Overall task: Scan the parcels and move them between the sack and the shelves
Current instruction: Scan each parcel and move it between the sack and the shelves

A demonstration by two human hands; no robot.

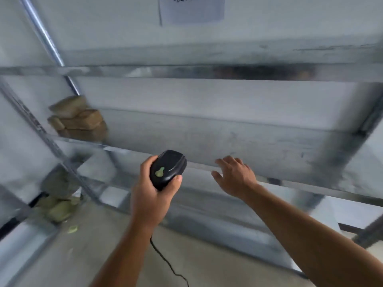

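- wall [207,94]: pale grey, behind the rack; whole view blurred.
- notice [192,11]: pale sheet on the wall at the top edge, print cut off and unreadable.
- floor [99,257]: bare grey-beige, with a small green scrap [72,229] lying near the rack's left foot.
- shelves [259,146]: grey metal rack filling the view, boards running left to right and sloping posts at both sides.
- pole [44,32]: shiny metal tube, slanting down from the upper left behind the rack.
- brown parcels [76,119]: small stack at the far left of the middle board, piled one on another and close to the left post.
- green parcels [60,195]: loose heap low on the left, under the brown stack; whether on the lowest board or the floor cannot be told.
- scanner [168,168]: black, with a green mark on top, held in front of the middle board's front edge.
- cable [165,259]: thin, black, hanging from the scanner down past the wrist to the bottom edge.
- left hand [151,196]: fingers and thumb wrapped round the scanner.
- right hand [235,177]: fingers spread and holding nothing, at the middle board's front edge, just beside the scanner; contact with the board cannot be told.
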